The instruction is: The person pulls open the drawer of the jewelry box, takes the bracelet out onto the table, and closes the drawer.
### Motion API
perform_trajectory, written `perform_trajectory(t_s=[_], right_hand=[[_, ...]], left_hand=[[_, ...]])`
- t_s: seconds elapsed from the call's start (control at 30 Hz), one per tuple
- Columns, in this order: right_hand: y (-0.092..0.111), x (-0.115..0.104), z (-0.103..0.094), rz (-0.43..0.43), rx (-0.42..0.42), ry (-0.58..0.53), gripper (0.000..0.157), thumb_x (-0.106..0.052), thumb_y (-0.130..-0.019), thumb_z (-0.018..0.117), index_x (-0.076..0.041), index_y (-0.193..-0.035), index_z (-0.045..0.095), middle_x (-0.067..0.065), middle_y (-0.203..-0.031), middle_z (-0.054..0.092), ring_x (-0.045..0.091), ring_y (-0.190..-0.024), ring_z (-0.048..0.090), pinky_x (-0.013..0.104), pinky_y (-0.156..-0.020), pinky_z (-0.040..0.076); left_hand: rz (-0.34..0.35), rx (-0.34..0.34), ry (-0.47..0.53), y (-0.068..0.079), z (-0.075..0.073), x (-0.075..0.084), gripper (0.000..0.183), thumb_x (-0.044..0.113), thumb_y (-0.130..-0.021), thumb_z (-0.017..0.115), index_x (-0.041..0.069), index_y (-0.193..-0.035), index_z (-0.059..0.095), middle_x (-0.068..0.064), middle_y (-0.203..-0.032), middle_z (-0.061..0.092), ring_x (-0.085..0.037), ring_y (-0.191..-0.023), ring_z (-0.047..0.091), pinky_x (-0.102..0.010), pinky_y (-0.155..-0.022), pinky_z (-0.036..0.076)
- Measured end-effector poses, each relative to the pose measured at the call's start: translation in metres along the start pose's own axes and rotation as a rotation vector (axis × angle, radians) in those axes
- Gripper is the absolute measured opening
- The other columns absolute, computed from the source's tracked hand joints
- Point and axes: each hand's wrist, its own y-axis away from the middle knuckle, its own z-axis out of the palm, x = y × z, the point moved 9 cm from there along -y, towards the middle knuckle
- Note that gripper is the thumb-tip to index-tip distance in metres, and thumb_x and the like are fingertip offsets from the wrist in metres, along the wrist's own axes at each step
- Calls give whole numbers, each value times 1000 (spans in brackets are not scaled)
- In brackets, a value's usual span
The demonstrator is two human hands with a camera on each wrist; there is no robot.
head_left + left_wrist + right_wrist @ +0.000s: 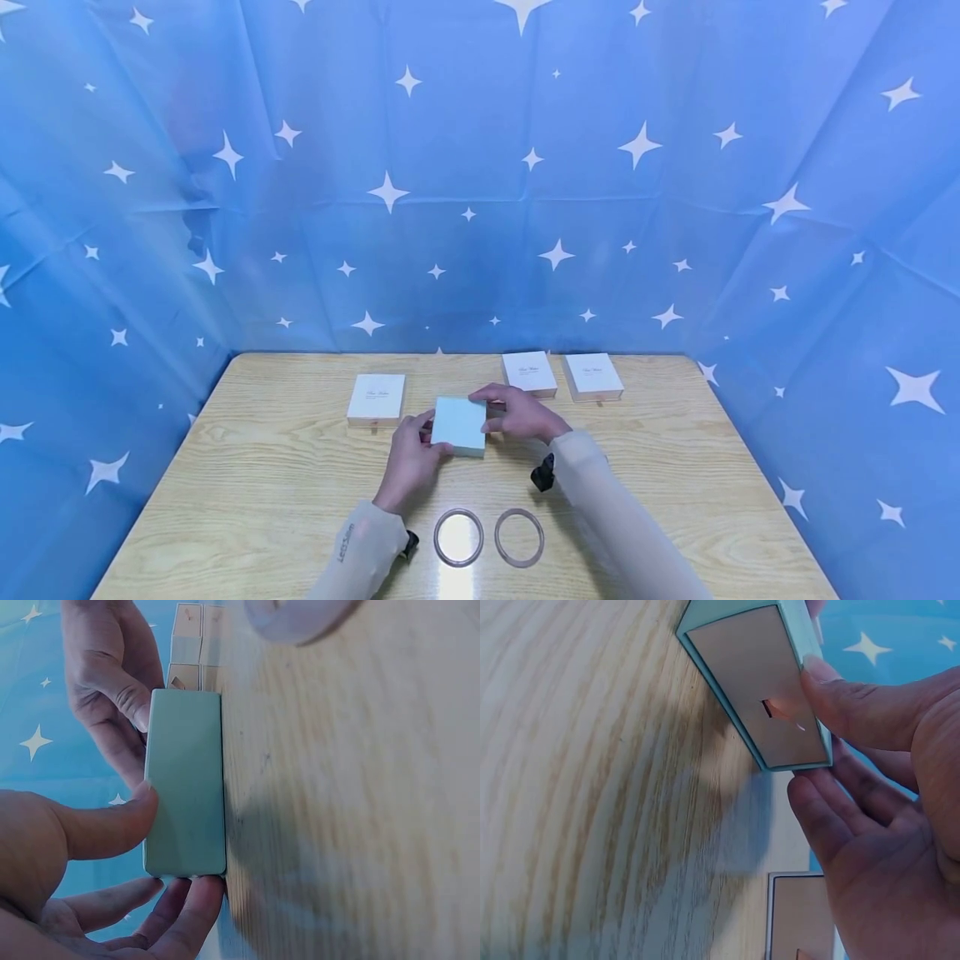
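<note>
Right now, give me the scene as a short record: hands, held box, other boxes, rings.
left hand: grips the green box at its left
right hand: grips it at its right
box contents: not visible
white boxes: three; one left of the green box, two right
rings: two, side by side, apart, flat on the table

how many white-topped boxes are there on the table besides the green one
3: the left box sits left of the green box, the middle box is just beyond the right hand, and the right box is beside the middle one. None looks hidden.
</note>
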Motion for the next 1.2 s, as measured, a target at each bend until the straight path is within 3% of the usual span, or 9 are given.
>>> perform_trajectory(t_s=[0.33, 0.6, 0.9, 1.03, 1.2], right_hand=[[3, 3, -2, 21, 87, 3, 57, -14, -87, 82, -12, -140, 62, 6, -137, 60, 30, -125, 64, 41, -104, 55], [10, 6, -1, 9, 153, 10, 61, -21, -83, 86, -9, -139, 63, 5, -128, 64, 27, -115, 68, 38, -100, 57], [22, -8, -2, 8, 240, 140, 58, -29, -83, 85, -8, -134, 67, 6, -112, 68, 18, -97, 69, 31, -85, 60], [25, -8, -1, 15, 272, 127, 51, -26, -85, 84, -8, -130, 69, 8, -111, 68, 19, -95, 69, 32, -83, 60], [30, -9, 1, 34, 322, 114, 55, -27, -86, 83, -4, -133, 66, 11, -112, 67, 21, -95, 70, 35, -82, 61]], left_hand=[[11, -3, 8, -8, -3, 1, 61, -2, -84, 76, -3, -142, 57, -19, -121, 61, -28, -105, 60, -39, -89, 56], [-3, -12, 28, -12, -4, 0, 51, -1, -88, 71, -1, -138, 61, -19, -125, 63, -29, -107, 61, -41, -89, 56], [9, 21, 14, -23, -6, 7, 39, 1, -93, 66, -1, -132, 66, -18, -118, 66, -26, -99, 61, -40, -84, 53], [-7, 6, 12, -31, -4, 9, 36, 1, -94, 65, -1, -130, 67, -19, -119, 66, -28, -104, 62, -42, -87, 55], [-22, -34, 14, -40, -4, 12, 33, 2, -97, 62, -1, -129, 68, -21, -121, 65, -30, -105, 61, -42, -84, 55]])
